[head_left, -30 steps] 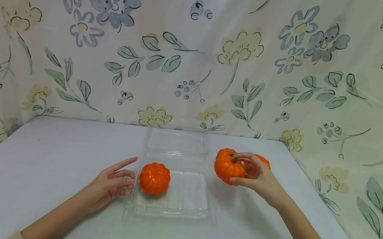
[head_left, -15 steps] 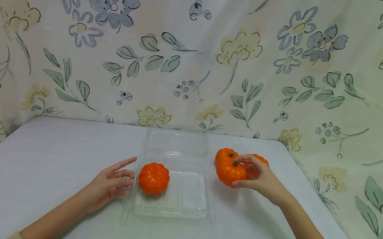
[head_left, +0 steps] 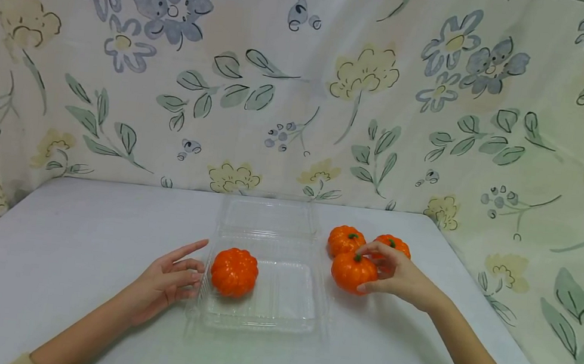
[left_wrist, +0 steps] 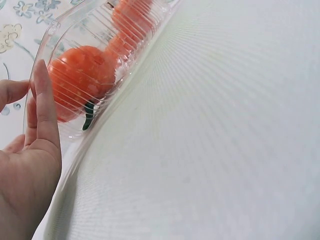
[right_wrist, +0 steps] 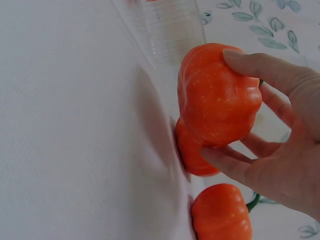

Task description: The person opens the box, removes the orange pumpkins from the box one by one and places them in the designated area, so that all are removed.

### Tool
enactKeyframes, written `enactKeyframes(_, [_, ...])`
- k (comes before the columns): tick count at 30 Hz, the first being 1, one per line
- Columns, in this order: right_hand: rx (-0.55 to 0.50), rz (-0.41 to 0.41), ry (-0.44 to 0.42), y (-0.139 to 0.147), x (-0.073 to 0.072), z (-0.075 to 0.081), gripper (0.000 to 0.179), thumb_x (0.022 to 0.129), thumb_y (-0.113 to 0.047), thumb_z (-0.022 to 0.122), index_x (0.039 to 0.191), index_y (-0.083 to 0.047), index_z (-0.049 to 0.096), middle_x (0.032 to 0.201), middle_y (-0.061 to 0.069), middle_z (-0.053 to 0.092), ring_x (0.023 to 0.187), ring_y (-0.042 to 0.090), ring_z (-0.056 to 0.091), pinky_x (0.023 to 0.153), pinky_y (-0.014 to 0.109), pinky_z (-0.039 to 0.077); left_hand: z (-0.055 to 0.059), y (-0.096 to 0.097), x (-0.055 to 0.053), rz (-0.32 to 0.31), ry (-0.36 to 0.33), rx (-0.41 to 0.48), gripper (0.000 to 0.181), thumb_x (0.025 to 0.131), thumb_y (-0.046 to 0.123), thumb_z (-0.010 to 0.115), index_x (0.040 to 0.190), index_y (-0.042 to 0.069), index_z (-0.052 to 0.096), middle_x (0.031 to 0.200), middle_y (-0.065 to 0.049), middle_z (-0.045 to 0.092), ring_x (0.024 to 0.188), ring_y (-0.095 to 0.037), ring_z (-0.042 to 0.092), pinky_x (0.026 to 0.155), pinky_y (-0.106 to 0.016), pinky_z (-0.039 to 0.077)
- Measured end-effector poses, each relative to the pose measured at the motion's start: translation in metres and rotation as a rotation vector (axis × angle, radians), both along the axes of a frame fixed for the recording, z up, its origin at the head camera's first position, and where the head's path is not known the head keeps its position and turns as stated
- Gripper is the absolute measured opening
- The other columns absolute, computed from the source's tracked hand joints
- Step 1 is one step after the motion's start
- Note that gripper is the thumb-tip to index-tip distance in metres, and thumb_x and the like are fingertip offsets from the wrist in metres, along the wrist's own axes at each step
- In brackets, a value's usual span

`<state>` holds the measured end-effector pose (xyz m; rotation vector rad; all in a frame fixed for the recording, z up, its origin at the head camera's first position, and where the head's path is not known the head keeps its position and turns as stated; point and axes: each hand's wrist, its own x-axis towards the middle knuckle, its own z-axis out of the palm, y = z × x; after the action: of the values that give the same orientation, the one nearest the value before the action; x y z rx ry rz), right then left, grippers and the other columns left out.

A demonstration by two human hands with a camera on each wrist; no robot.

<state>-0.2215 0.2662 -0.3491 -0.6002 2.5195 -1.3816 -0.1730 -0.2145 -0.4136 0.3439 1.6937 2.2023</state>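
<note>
My right hand [head_left: 395, 275] grips a small orange pumpkin [head_left: 354, 272] by its sides, thumb on one side and fingers on the other, its green stem upward. In the right wrist view the held pumpkin [right_wrist: 217, 95] hangs clear of the table. To the left, a clear plastic clamshell container [head_left: 287, 292] lies with its lid folded back. Inside it at the left sits another pumpkin [head_left: 234, 272], whose stem points down toward the table in the left wrist view. Extended fingers of my left hand [head_left: 166, 285] rest along the container's left wall.
Two more pumpkins stand at the back right behind the held one: one at the left [head_left: 343, 240], another [head_left: 395, 245] partly behind my right hand. The container's lid [head_left: 269, 216] reaches toward the floral curtain [head_left: 303, 87] at the white table's [head_left: 102, 232] back edge.
My right hand has brought its pumpkin a little toward me and away from the back pumpkins, which show more now. The left hand and the container have stayed put.
</note>
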Motion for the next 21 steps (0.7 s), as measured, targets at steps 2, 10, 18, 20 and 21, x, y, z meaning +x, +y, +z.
enactKeyframes(2, [-0.001,0.007,-0.004,0.001,-0.001,-0.0012,0.059,0.084,-0.013,0.088,0.135,-0.004,0.061,0.138,0.017,0.057,0.133,0.039,0.053,0.099,0.03,0.056,0.0001,0.0001,0.0,0.002,-0.002,0.0,0.058,0.106,0.003,0.057,0.157,0.028,0.045,0.111,0.003,0.064,0.091,-0.009,0.067,0.085,-0.024,0.062])
enactKeyframes(10, [0.031,0.027,-0.007,0.0018,-0.0035,-0.0056,0.054,0.082,-0.011,0.089,0.129,-0.005,0.063,0.134,0.016,0.058,0.127,0.037,0.054,0.099,0.033,0.056,0.0001,0.0001,0.0005,-0.005,0.0,0.018,0.057,0.106,0.002,0.057,0.155,0.029,0.046,0.11,0.003,0.064,0.09,-0.009,0.067,0.085,-0.024,0.062])
enactKeyframes(18, [0.038,0.063,-0.012,0.0019,-0.0038,-0.009,0.051,0.082,-0.011,0.087,0.127,-0.005,0.062,0.133,0.015,0.058,0.128,0.038,0.053,0.102,0.035,0.055,0.0006,0.0003,0.0007,-0.006,0.003,0.021,0.056,0.106,0.002,0.057,0.154,0.029,0.047,0.11,0.003,0.064,0.09,-0.009,0.067,0.084,-0.024,0.062])
enactKeyframes(20, [0.035,0.071,-0.015,0.0027,-0.0043,-0.01,0.052,0.082,-0.012,0.088,0.127,-0.005,0.062,0.134,0.015,0.058,0.13,0.038,0.053,0.102,0.031,0.055,0.0007,0.0003,0.0006,-0.005,0.004,0.02,0.057,0.106,0.002,0.057,0.154,0.029,0.047,0.11,0.003,0.064,0.09,-0.009,0.067,0.084,-0.024,0.062])
enactKeyframes(21, [0.035,0.073,-0.016,0.0032,-0.0046,-0.0104,0.052,0.082,-0.012,0.088,0.127,-0.005,0.062,0.134,0.015,0.058,0.131,0.039,0.053,0.102,0.028,0.054,0.0006,0.0003,0.0007,-0.005,0.005,0.019,0.057,0.106,0.002,0.057,0.155,0.029,0.047,0.11,0.003,0.064,0.09,-0.009,0.067,0.084,-0.024,0.062])
